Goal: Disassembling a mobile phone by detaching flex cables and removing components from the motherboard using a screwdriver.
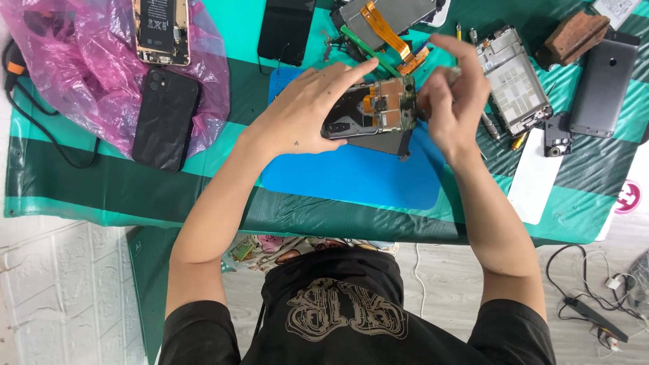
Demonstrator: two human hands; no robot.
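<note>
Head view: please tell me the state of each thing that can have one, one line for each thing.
Opened phone: back off, circuit board bare, held above the blue mat.
Left hand: gripping the opened phone.
Right hand: closed on a small tool at the phone's end.
Black phone: whole, back up, on the pink bag.
Gold-framed phone: open, battery showing.
Metal phone frame: stripped, lying flat.
Grey back cover: detached, lying flat.

Work surface: table covered with a green-and-teal striped tarpaulin. Lower left: white embossed brick-pattern wall panel. Floor: pale wood-look planks, carrying black cables and a white cable. Lighting: even, diffuse, without hard shadows.
</note>
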